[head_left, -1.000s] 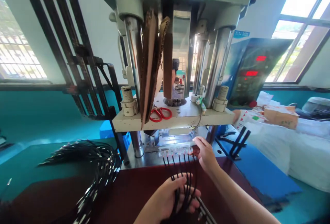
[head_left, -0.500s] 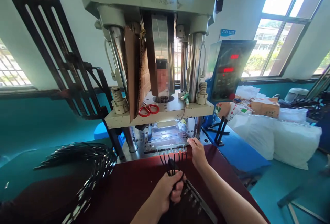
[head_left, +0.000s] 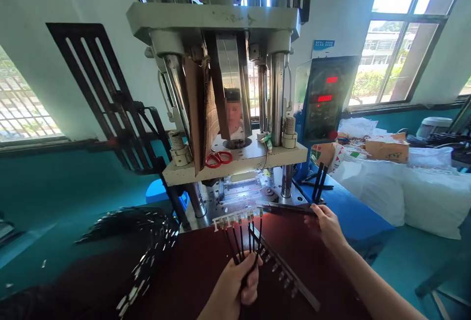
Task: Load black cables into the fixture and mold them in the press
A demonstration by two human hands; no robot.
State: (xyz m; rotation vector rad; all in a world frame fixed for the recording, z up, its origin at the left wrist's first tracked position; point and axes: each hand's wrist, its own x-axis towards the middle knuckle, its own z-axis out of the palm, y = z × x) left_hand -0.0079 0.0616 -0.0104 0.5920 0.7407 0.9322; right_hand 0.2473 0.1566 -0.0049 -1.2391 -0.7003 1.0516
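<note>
Workshop setting: teal lower walls, bright windows on both sides, and a big column press (head_left: pixel 221 20) standing at the far edge of a dark red surface (head_left: pixel 191 271). White bags (head_left: pixel 415 192) are stacked off to the right, past the surface. A messy heap of cables (head_left: pixel 143 241) hangs over its left edge. There's a control panel (head_left: pixel 324 99) with red digits beside the press.

Now the handling bit. A long fixture bar (head_left: pixel 287 278) lies slantwise on the surface towards the near right corner. My right hand (head_left: pixel 327 224) is closed on one end of a second metal bar (head_left: pixel 285 207), which pokes out level along the far edge in front of the press. It looks thin, stiff and not heavy, but held by the tip it'll want to droop and twist, so I reckon a hold nearer the middle is steadier.

My left hand (head_left: pixel 235 285) is fisted round a bunch of black cables (head_left: pixel 241 239) over the middle of the surface, and they fan upward to a row of pale plug ends (head_left: pixel 235 218). These look light, floppy and a bit slick. Gripped low like this the heads can wander, so pinching closer to the plugs should give better control. Can't tell if the plugs are joined together.

Red scissors (head_left: pixel 218 159) sit on the press platen.
</note>
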